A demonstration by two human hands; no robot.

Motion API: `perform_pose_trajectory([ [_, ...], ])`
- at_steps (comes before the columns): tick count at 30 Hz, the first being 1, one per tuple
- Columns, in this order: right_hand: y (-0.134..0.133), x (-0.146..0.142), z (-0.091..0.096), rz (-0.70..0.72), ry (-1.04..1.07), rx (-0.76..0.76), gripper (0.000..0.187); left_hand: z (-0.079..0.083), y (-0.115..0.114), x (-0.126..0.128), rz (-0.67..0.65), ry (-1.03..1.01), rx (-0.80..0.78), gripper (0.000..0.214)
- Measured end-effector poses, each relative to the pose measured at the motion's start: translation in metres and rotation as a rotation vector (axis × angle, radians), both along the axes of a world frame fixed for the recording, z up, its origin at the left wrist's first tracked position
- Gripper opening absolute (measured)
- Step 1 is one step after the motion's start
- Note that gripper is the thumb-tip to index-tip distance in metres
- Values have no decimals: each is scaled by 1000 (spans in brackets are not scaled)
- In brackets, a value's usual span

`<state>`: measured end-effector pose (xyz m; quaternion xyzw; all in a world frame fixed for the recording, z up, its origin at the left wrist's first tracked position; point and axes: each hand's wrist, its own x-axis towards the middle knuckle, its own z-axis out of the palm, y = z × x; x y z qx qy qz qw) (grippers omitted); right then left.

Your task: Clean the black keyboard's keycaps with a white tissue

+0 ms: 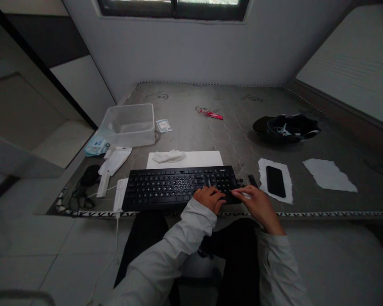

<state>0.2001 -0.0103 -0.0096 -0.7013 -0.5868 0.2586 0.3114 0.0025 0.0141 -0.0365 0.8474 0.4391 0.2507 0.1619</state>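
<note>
A black keyboard (166,187) lies near the front edge of the covered surface, its number pad at the right. My left hand (210,198) is closed over the lower right part of the keyboard, fingers bent onto the keys and thumb near the front edge. My right hand (257,203) pinches a small, thin, pale thing (246,195) at the number pad, its tip close to the keys; its kind is too small to tell. Just beyond the right hand lie a small dark stick-shaped object (252,181) and a few tiny dark pieces (240,182).
Behind the keyboard is a white sheet (204,158) with a crumpled tissue (169,156). A phone (275,181) rests on paper at right, before a dark cap (287,127). A clear plastic bin (130,138), white power strip (119,196) and cables are left.
</note>
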Motion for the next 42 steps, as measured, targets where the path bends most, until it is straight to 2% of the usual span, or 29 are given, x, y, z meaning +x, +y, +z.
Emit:
perform_pose_trajectory([
  [5,0,0,-1,14,-19,7,34,1,0,0,-10,2,-22,20],
  [13,1,0,0,-67,-26,-33,32,3,-1,-1,-6,-10,-26,19],
  [23,5,0,-1,-10,-54,-72,28,1,-2,0,-5,16,33,15],
  [27,5,3,-8,-81,11,-46,36,-1,-2,1,0,22,28,14],
  [32,2,5,-15,-84,112,-133,45,-1,-2,1,5,18,22,14],
  [42,14,11,-6,-53,-149,-144,36,0,-2,1,3,36,19,15],
])
